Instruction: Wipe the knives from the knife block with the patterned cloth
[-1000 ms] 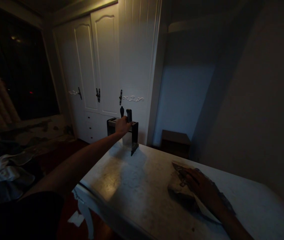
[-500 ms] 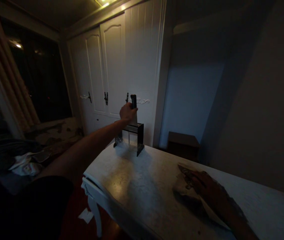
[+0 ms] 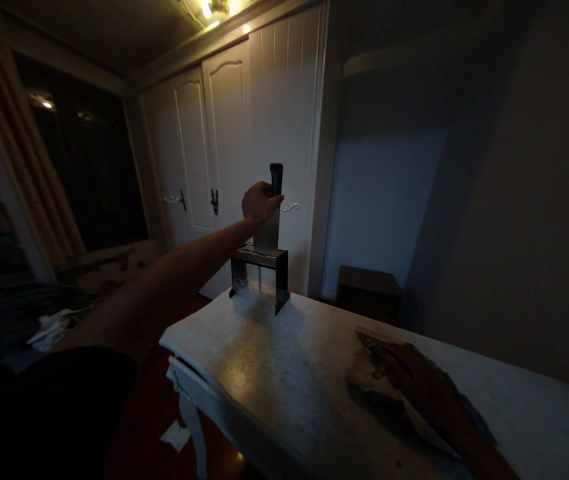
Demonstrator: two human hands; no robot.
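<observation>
One big white wardrobe point(image 3: 284, 120) fills the back here, lit yellow by a lamp point(image 3: 217, 8) up top, with a bare grey wall point(image 3: 529, 220) to its right. In front, a pale table point(image 3: 244, 370) with a smooth, marbled top catches a warm glow, its curved leg point(image 3: 193, 430) down on dark red floor point(image 3: 147, 427). Off left, there's a dark window point(image 3: 94, 147), a patterned curtain point(image 3: 34, 153), a dim heap of cloth point(image 3: 9, 320). Behind the table, a low brown cabinet point(image 3: 370, 283)!

On the right, a dark bundle point(image 3: 364, 370), too murky to name, and the right hand point(image 3: 404, 367) lies on it; whether those fingers grip, I cannot tell. At the far end stands a knife stand point(image 3: 270, 259), black-sided, see-through in front. And right above, the cleaver point(image 3: 269, 233), upright, handle high! The left hand point(image 3: 263, 202) has it pinched firmly where handle meets blade, covering part of the steel; the lower edge meets the stand's top. Any lettering there is too dim to read. Smallest, a white scrap point(image 3: 175, 437) on the floor.
</observation>
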